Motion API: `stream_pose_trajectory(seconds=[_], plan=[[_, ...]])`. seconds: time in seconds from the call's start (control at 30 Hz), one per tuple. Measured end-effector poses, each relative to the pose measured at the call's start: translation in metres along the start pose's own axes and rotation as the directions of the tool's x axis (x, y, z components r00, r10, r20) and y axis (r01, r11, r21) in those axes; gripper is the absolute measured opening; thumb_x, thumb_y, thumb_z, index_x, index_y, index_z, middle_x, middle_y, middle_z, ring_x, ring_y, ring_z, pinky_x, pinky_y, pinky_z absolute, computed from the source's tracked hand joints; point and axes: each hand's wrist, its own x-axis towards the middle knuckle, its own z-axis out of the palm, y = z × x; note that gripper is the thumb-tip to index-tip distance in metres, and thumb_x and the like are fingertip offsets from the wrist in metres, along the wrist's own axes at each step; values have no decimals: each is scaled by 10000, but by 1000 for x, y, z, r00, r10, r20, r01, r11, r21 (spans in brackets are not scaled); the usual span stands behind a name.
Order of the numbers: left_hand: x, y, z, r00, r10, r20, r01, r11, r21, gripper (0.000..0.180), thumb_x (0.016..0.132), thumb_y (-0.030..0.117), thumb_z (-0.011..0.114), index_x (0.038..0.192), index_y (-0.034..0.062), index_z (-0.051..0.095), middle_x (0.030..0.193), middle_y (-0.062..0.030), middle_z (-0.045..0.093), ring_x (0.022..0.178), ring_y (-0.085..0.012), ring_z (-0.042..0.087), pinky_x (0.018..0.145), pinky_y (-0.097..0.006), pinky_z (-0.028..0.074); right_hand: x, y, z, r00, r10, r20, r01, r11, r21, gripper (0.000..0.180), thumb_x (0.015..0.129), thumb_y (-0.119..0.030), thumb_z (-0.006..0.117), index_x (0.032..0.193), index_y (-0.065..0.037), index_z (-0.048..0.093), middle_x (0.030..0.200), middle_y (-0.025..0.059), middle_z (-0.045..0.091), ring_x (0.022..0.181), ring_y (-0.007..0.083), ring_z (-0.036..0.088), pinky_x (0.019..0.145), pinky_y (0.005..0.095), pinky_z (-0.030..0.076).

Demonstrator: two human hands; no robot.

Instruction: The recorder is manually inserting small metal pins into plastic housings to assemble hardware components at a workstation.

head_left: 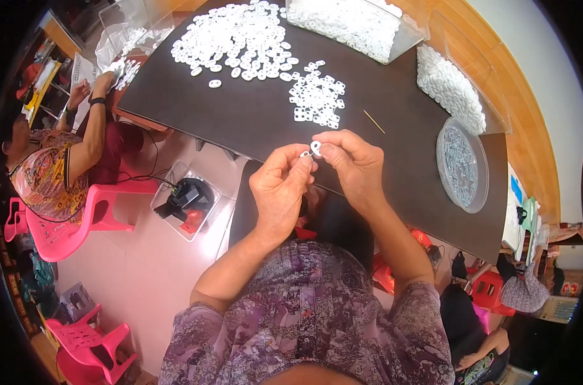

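Over the table's near edge my two hands meet, both closed in a pinch. My right hand [352,159] grips a small white oval plastic piece [316,147] with a hole in it. Just left of it, my left hand [283,179] pinches a smaller white piece [305,154], mostly covered by the fingers. The two pieces touch or nearly touch; I cannot tell if they are joined. Beyond my hands lies a small pile of white four-holed square pieces [317,96]. Farther back spreads a larger heap of white oval two-holed pieces [233,38].
A thin yellowish stick [374,122] lies on the dark table [253,119]. Clear bins of white pieces [352,29] line the back, and a round tub of small metal parts [459,167] stands right. At left, a co-worker [60,154] sits on a pink chair [79,224].
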Motion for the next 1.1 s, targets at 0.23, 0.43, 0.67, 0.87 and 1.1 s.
stream_pose_trajectory(seconds=[0.23, 0.43, 0.67, 0.87, 1.1], plan=[[1, -2, 1, 1000, -7, -5, 7, 1000, -3, 144, 874, 32, 577, 1003, -17, 619, 769, -29, 624, 628, -48, 535, 538, -173, 434, -3, 1, 2, 999, -55, 1, 55, 996, -65, 111, 815, -16, 599, 911, 6, 650, 799, 76, 619, 743, 140, 587, 656, 255, 457], [2, -3, -2, 1000, 14, 27, -13, 999, -49, 214, 875, 16, 571, 1086, -17, 583, 774, -32, 621, 637, -48, 538, 537, -171, 433, -4, -7, 5, 993, 115, 9, -115, 986, 123, 110, 815, 5, 585, 913, 20, 633, 790, 65, 607, 701, 123, 581, 644, 237, 458], [4, -7, -1, 999, 12, 52, -7, 996, -92, 268, 879, 19, 573, 1145, -13, 563, 778, -39, 619, 654, -58, 553, 543, -171, 440, -3, 1, 3, 998, -58, 31, 58, 998, 9, 113, 820, 19, 564, 912, 20, 629, 790, 63, 581, 674, 123, 572, 632, 240, 457], [7, -10, -1, 999, 8, 54, 2, 985, -175, 269, 880, 24, 576, 1140, -43, 561, 771, -52, 622, 636, -67, 558, 558, -179, 458, -7, 9, 2, 988, -150, 20, 152, 986, -73, 164, 799, 18, 588, 954, 4, 639, 804, 65, 572, 717, 132, 554, 631, 252, 459], [9, -11, 1, 999, 26, 19, -22, 986, -166, 239, 874, 12, 578, 1098, -72, 573, 753, -56, 625, 607, -70, 550, 557, -191, 458, -11, 4, 4, 989, -146, 35, 150, 975, -162, 278, 731, 8, 650, 1007, -27, 631, 886, 77, 591, 766, 195, 542, 673, 307, 453]])
